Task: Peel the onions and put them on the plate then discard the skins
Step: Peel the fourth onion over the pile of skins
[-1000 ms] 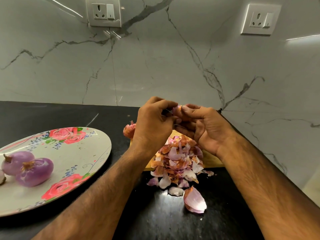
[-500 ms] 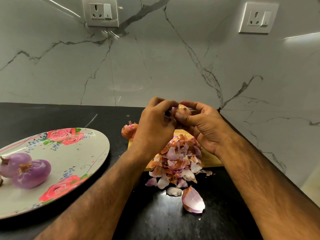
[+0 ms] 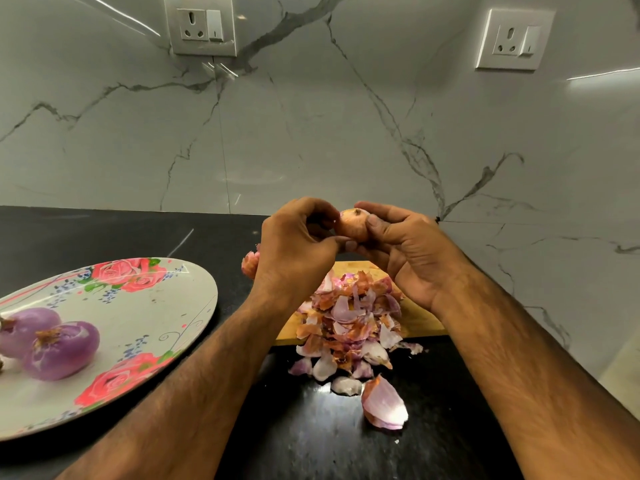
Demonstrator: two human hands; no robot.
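Onion held by left hand, right hand above skin pile, board.

Countertop was glossy black stone; wall polished veined marble; cutting board matt wood; skins papery.

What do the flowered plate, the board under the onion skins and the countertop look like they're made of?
Plate: likely melamine or glazed ceramic; smooth, off-white, printed roses, soft sheen. Board: wood or bamboo; pale yellow-tan, matte, with a straight cut edge. Countertop: polished black stone, probably granite; fine speckles and bright reflections.
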